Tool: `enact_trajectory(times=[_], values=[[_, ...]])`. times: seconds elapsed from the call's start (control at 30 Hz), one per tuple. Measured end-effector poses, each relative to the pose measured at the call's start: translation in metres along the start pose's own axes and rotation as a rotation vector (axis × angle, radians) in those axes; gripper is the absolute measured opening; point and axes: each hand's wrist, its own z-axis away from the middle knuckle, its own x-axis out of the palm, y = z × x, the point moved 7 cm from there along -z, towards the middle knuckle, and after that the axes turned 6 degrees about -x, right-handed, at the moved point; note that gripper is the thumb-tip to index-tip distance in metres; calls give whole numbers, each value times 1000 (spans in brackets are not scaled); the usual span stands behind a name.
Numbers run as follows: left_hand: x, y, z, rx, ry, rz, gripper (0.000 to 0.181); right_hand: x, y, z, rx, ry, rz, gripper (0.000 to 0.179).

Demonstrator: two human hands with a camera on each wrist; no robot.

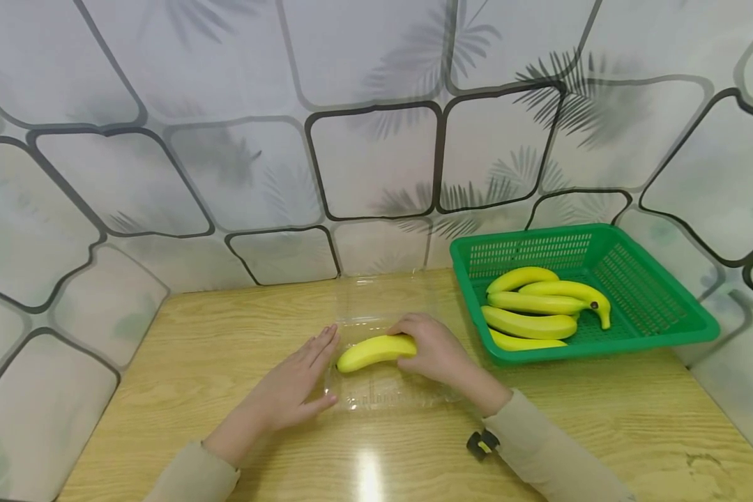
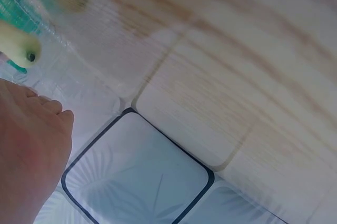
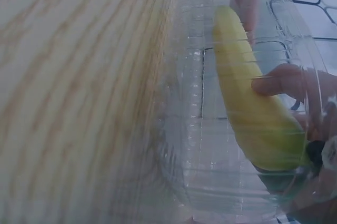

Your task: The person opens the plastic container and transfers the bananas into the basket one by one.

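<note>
A yellow banana (image 1: 371,353) lies crosswise over the base of a clear plastic clamshell box (image 1: 389,400), whose lid (image 1: 385,296) is folded back toward the wall. My right hand (image 1: 438,352) grips the banana's right end. In the right wrist view, the thumb (image 3: 276,80) presses on the banana (image 3: 245,97), seen through the clear side of the box. At the box's left edge, my left hand (image 1: 296,385) has its fingers straight and its thumb spread, close to the banana's left tip. The left wrist view shows the back of that hand (image 2: 31,139) and a banana tip (image 2: 23,47).
To the right stands a green plastic basket (image 1: 659,341) with several bananas (image 1: 533,324) in it. A small black and yellow object (image 1: 482,444) is at the right sleeve's cuff. A patterned wall covering (image 1: 376,164) rises behind the wooden table (image 1: 226,335).
</note>
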Motion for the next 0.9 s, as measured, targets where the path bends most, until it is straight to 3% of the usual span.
enact_trajectory(times=[0.4,0.9], values=[[5,-1,1,-28,-43,15,96,-13,-10,6,-26,9,15,41],[4,1,1,-28,-38,0,95,-36,-14,11,-17,31,-1,45]])
